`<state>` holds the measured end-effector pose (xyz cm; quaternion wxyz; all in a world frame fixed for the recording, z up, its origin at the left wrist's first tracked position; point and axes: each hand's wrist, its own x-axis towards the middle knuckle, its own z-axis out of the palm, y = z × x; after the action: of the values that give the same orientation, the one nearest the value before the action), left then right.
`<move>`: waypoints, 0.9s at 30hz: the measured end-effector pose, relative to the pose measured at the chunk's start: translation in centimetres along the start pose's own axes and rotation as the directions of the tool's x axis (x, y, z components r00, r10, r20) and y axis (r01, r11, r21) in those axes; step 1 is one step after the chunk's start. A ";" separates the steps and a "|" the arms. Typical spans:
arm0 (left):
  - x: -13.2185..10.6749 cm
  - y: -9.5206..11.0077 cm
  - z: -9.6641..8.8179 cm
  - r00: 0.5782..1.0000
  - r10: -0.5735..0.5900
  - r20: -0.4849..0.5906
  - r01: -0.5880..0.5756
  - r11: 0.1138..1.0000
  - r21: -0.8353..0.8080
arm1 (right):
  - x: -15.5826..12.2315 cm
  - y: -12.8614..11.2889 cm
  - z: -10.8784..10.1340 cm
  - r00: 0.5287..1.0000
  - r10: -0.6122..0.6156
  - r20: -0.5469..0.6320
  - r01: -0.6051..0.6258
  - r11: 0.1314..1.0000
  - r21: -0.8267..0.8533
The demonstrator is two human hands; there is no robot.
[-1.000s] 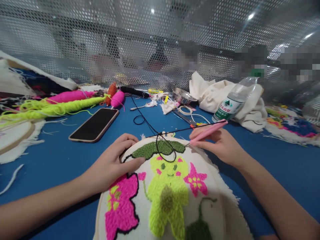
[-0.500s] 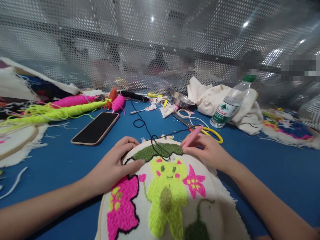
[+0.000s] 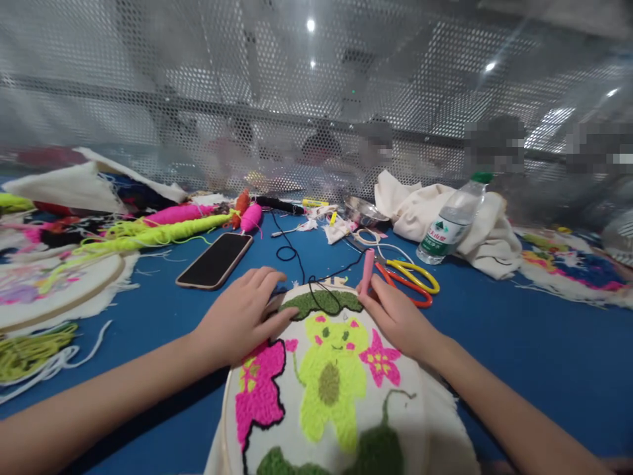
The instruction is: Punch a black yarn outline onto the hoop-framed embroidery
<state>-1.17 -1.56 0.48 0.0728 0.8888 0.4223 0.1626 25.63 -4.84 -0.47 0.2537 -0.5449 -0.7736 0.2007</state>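
An embroidery hoop (image 3: 225, 422) with white cloth lies before me, tufted with a lime figure (image 3: 330, 379), pink flowers and a dark green leaf (image 3: 321, 301) at its far edge. My left hand (image 3: 242, 316) rests flat on the hoop's far left rim, fingers stretched, thumb pressing the cloth by the leaf. My right hand (image 3: 395, 316) pinches a pink punch needle (image 3: 366, 270), held upright with its tip at the leaf's right end. Black yarn (image 3: 291, 254) runs from the needle across the table.
On the blue table (image 3: 519, 343) lie a dark phone (image 3: 215, 260), yellow and orange scissors (image 3: 410, 280), a water bottle (image 3: 450, 221) against cream cloth (image 3: 489, 231), lime and pink yarn skeins (image 3: 163, 227), a metal bowl (image 3: 364, 212), and other hoops (image 3: 59, 293) at left. A perforated screen (image 3: 247, 99) stands behind.
My right hand swung the pink needle from lying sideways and raised to standing upright at the leaf's right edge. The view shifted, bringing the scissors into sight. My left hand stayed on the rim.
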 end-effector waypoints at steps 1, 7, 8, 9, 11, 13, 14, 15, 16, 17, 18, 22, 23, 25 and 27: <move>0.3 0.4 -0.2 0.999 0.011 -0.031 -0.010 1.000 0.025 | 0.0 0.1 0.1 1.000 -0.012 -0.013 0.011 1.000 -0.003; 5.8 4.2 -0.5 0.978 0.198 0.070 -0.197 0.980 -0.025 | 0.1 0.7 0.6 0.995 -0.088 -0.054 0.086 0.996 -0.028; 7.0 4.5 -0.4 0.965 0.228 0.128 -0.230 0.973 0.003 | 0.2 0.8 0.7 0.994 -0.090 -0.056 0.088 0.996 -0.028; 8.2 4.5 -0.3 0.956 0.234 0.179 -0.242 0.970 0.026 | 0.2 0.9 0.7 0.994 -0.090 -0.056 0.089 0.996 -0.024; 10.1 3.5 -0.6 0.955 0.189 0.226 -0.210 0.975 0.070 | 0.3 0.9 0.8 0.995 -0.090 -0.053 0.089 0.996 -0.010; 11.4 1.6 -1.5 0.974 0.159 0.162 -0.186 0.969 0.162 | 0.4 0.9 0.8 0.995 -0.089 -0.055 0.089 0.996 0.002; 11.8 0.4 -2.2 0.977 0.148 0.153 -0.180 0.959 0.220 | 0.4 0.9 0.8 0.995 -0.087 -0.055 0.087 0.996 0.007; 12.1 -0.9 -3.0 0.982 0.133 0.138 -0.163 0.957 0.241 | 0.4 0.8 0.7 0.995 -0.083 -0.053 0.083 0.996 0.010; 12.4 -2.2 -3.9 0.985 0.113 0.127 -0.143 0.956 0.257 | 0.4 0.8 0.7 0.996 -0.078 -0.050 0.078 0.997 0.014; 12.5 -3.5 -4.9 0.990 0.083 0.116 -0.113 0.952 0.284 | 0.4 0.8 0.7 0.996 -0.074 -0.047 0.075 0.997 0.018; 12.5 -4.7 -5.8 0.995 0.046 0.091 -0.073 0.946 0.315 | 0.4 0.8 0.8 0.996 -0.073 -0.046 0.074 0.997 0.022; 12.5 -8.8 -8.8 0.993 -0.116 -0.009 0.111 0.916 0.385 | 0.4 1.1 0.8 0.995 -0.083 -0.051 0.085 0.996 0.039; 12.4 -9.7 -9.3 0.987 -0.159 -0.017 0.154 0.917 0.367 | 0.4 1.1 0.8 0.995 -0.084 -0.050 0.086 0.995 0.044; 12.2 -11.5 -9.9 0.958 -0.282 -0.046 0.282 0.908 0.309 | 0.4 1.1 0.8 0.996 -0.079 -0.044 0.081 0.996 0.047; 12.0 -13.1 -10.3 0.926 -0.365 -0.094 0.376 0.886 0.271 | 0.5 1.0 0.7 0.997 -0.074 -0.039 0.075 0.996 0.045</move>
<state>-7.28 15.95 9.37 -0.0342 0.7896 0.6043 0.1014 25.84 -4.10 -1.54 0.2879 -0.5132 -0.7837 0.1989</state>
